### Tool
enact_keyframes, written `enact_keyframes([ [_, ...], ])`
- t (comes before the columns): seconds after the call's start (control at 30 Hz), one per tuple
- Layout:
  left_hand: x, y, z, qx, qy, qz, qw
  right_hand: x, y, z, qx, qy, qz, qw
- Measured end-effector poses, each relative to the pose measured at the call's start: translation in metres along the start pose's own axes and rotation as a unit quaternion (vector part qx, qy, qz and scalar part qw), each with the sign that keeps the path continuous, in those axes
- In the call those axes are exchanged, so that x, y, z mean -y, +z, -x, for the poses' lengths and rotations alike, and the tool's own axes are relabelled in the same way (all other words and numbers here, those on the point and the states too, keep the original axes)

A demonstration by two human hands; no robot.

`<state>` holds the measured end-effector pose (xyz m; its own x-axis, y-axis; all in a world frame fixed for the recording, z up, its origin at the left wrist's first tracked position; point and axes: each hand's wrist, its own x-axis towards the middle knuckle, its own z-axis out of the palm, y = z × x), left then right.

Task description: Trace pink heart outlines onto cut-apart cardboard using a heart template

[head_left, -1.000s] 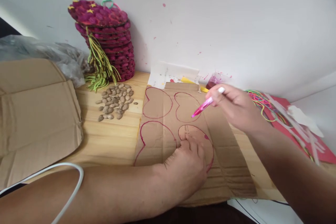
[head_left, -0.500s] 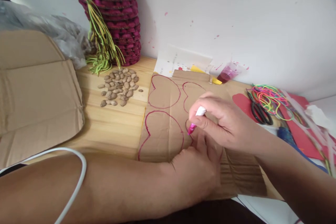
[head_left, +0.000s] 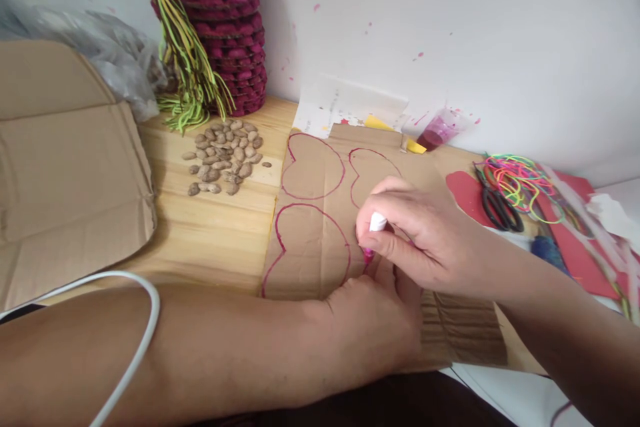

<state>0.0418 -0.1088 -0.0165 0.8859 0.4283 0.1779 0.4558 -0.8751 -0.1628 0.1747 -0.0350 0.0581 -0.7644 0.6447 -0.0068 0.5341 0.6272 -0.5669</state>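
My right hand (head_left: 420,233) is closed round a marker (head_left: 378,221) with a white end and a pink tip section. Its tip points down at the brown cardboard (head_left: 313,267), just beyond the fingers of my left hand. That left hand (head_left: 375,320) presses on the sheet with its fingers stretched out, partly hidden under the right one. Dark pink heart-shaped outlines (head_left: 314,205) are drawn on the cardboard. The outline at the marker's tip is mostly covered by my hands.
Peanuts (head_left: 225,153) lie in a heap beside a magenta basket-like cylinder (head_left: 215,33) with a green tassel (head_left: 193,73). Another cardboard piece (head_left: 75,173) is at left. A cup of pink liquid (head_left: 440,130), scissors (head_left: 500,207) and bright cords (head_left: 520,180) are at right. A white cable (head_left: 150,320) crosses my left forearm.
The marker is now more upright, and its tip has shifted slightly right and down along the outline. My left hand stays pressed on the cardboard. The whole view has shifted a little.
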Motion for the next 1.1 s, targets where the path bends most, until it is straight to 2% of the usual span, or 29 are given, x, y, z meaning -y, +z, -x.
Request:
enact_keyframes([
  [0.2, -0.002, 0.002, 0.003, -0.011, -0.004, -0.027, 1.0, -0.001, 0.0, -0.001, 0.006, -0.001, 0.017, 1.0],
  [0.53, -0.002, 0.002, 0.0, -0.014, -0.004, -0.014, 1.0, -0.002, 0.001, -0.005, 0.02, -0.015, 0.033, 0.999],
  [0.73, -0.002, 0.001, 0.0, 0.018, -0.017, 0.0, 1.0, -0.005, 0.002, -0.016, 0.033, -0.032, 0.028, 0.999],
  [0.93, -0.001, 0.002, 0.002, -0.02, -0.029, 0.007, 0.999, -0.009, 0.002, -0.023, 0.012, -0.044, 0.047, 0.998],
  [1.1, 0.002, -0.001, 0.002, -0.012, -0.03, 0.001, 0.999, -0.014, 0.005, -0.027, -0.038, -0.052, 0.085, 0.994],
])
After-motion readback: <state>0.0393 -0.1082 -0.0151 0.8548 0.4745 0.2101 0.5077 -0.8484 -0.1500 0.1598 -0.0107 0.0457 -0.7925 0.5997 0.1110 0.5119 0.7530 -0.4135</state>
